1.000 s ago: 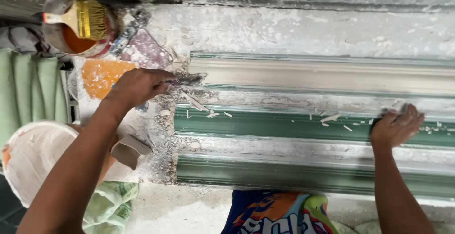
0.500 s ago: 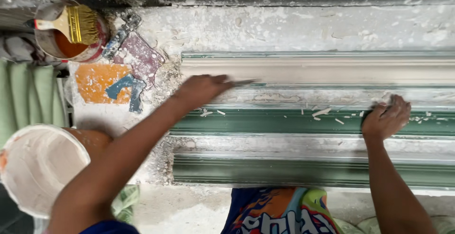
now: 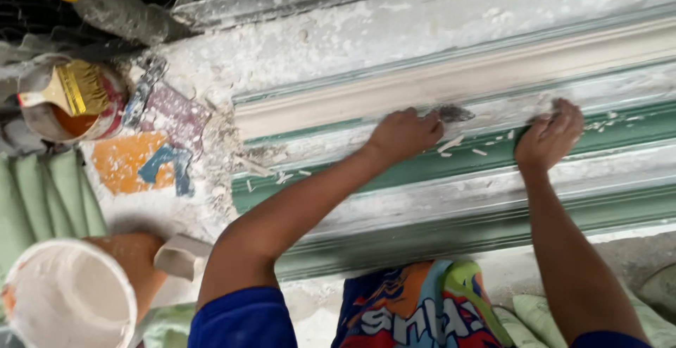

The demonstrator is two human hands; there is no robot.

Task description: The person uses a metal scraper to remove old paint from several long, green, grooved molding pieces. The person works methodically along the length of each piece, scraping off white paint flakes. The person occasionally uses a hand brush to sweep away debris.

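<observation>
**Scraping the moulding, one pass along the groove**

From where I stand, the person leans over a long green and cream moulding (image 3: pixel 458 179) that runs across the work surface. The left hand (image 3: pixel 405 135) is curled tight around a small scraper (image 3: pixel 451 114), whose dark blade pokes out past the knuckles and lies against a pale band of the moulding. The right hand (image 3: pixel 549 137) sits further along the same piece, fingers bent and pressed down on the green band; I cannot see anything held in it, so it looks to be steadying the work.

Pale flakes (image 3: pixel 451 144) lie scattered between the two hands and along the green groove.

To my eye, the job goes best with the blade kept low and flat to the profile, so that it lifts the crust without digging into the curve beneath. The bracing hand seems well placed, close enough to keep the piece from shifting. Loose flakes could catch under the blade, so brushing them aside would help.

Off to the side stand a paint pot (image 3: pixel 70 112) with a brush (image 3: pixel 74 87) laid across it, and a white bucket (image 3: pixel 67 299) nearer the person.
</observation>
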